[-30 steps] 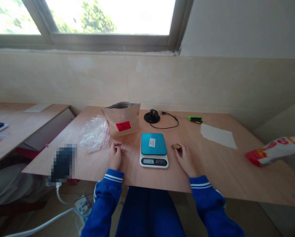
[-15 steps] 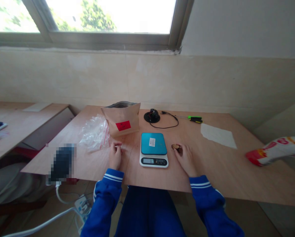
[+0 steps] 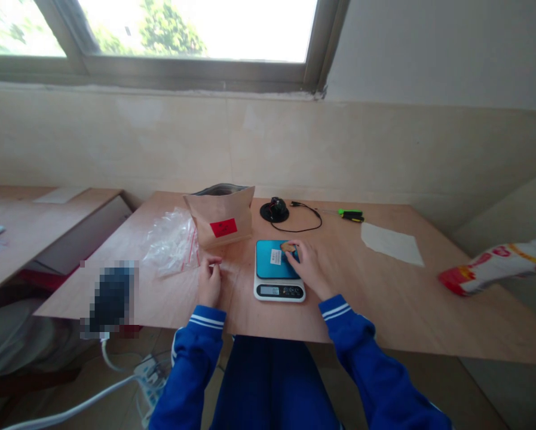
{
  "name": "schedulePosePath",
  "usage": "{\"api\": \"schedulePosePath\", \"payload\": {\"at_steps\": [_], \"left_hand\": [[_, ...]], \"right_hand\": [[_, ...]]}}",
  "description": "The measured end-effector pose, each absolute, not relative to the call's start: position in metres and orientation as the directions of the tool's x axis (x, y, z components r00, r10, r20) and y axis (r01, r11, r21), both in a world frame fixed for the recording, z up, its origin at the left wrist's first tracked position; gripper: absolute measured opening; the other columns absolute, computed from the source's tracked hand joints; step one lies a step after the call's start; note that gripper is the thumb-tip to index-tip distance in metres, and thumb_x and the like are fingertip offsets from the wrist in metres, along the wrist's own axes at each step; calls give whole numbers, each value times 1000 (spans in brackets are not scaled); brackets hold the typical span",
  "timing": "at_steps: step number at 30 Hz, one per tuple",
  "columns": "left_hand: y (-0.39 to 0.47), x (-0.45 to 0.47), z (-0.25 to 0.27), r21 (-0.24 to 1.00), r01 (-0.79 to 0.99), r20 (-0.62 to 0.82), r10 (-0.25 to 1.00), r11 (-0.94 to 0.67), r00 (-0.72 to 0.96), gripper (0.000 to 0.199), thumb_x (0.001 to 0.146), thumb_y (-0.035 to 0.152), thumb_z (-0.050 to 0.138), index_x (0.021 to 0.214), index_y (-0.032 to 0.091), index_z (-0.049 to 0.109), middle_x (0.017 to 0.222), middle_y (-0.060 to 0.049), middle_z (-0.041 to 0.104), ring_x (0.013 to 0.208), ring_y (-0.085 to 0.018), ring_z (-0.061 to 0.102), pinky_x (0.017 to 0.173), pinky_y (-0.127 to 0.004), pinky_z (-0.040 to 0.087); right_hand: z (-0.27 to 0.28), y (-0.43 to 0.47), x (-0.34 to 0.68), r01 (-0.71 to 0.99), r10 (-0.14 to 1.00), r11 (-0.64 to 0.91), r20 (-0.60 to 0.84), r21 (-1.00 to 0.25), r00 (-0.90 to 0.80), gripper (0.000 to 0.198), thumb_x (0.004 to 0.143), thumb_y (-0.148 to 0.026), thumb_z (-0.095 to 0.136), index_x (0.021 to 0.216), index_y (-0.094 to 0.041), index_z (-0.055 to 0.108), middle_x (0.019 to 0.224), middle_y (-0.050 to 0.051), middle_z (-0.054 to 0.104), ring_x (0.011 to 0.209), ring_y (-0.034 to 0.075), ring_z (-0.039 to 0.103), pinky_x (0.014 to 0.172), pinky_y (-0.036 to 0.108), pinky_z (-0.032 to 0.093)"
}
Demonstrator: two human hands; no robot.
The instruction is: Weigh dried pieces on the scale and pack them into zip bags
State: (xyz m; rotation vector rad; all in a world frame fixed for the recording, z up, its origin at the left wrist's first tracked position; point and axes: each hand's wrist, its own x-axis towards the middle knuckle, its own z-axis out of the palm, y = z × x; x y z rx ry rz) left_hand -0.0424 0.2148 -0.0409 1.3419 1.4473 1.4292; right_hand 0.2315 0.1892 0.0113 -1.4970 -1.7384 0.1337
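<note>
Between the fingertips of my right hand (image 3: 310,266) is a small flat brown piece (image 3: 288,246), its exact kind too small to tell. That hand is over the right part of the blue plate of a white digital kitchen scale (image 3: 264,269). Whether the piece touches the plate I cannot tell. My left hand (image 3: 210,283) rests on the table left of the scale, fingers loosely curled in, with nothing visible in them. Behind it stands an open brown paper pouch (image 3: 245,212) with a red label; its contents are hidden.
Clear plastic zip bags (image 3: 169,242) lie left of the pouch. A black round-based device (image 3: 274,210) with a cable, screwdrivers (image 3: 351,215) and a white sheet (image 3: 391,243) are farther back. A red-white bottle (image 3: 487,272) lies at right. A blurred dark object (image 3: 110,298) is at left.
My right hand has moved left with the brown piece, from the table beside the scale to over its blue plate. My left hand stays where it was.
</note>
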Motion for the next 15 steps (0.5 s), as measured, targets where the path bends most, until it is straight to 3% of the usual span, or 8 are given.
{"api": "schedulePosePath", "payload": {"at_steps": [3, 6, 11, 15], "left_hand": [[214, -42, -40, 972, 184, 189, 955, -148, -228, 12, 81, 21, 45, 87, 18, 55, 83, -1, 57, 61, -12, 51, 58, -26, 43], [211, -41, -32, 966, 191, 223, 938, -176, -265, 14, 81, 20, 44, 90, 18, 54, 89, -2, 57, 61, -11, 52, 58, -26, 43], [201, -32, 33, 868, 332, 478, 801, -368, -360, 22, 84, 17, 47, 103, 19, 56, 105, -6, 56, 70, -11, 53, 64, -25, 46], [210, -23, 107, 716, 426, 675, 705, -553, -218, 41, 86, 17, 46, 126, 24, 49, 130, -9, 45, 87, -13, 58, 65, -24, 49]], "right_hand": [[13, 185, 229, 794, 885, 292, 466, -533, -12, 27, 90, -34, 48, 109, -20, 61, 114, 12, 62, 110, 28, 53, 95, 47, 39], [25, 176, 239, 768, 856, 332, 517, -548, -1, 35, 92, -37, 45, 123, -23, 55, 123, 11, 58, 119, 26, 49, 102, 47, 36], [70, 167, 252, 703, 807, 380, 587, -601, 66, 32, 92, -38, 44, 117, -22, 57, 119, 11, 59, 117, 24, 51, 99, 44, 42], [107, 173, 240, 640, 784, 426, 614, -639, 90, 29, 90, -37, 48, 112, -21, 58, 118, 11, 59, 114, 24, 53, 95, 42, 45]]}}
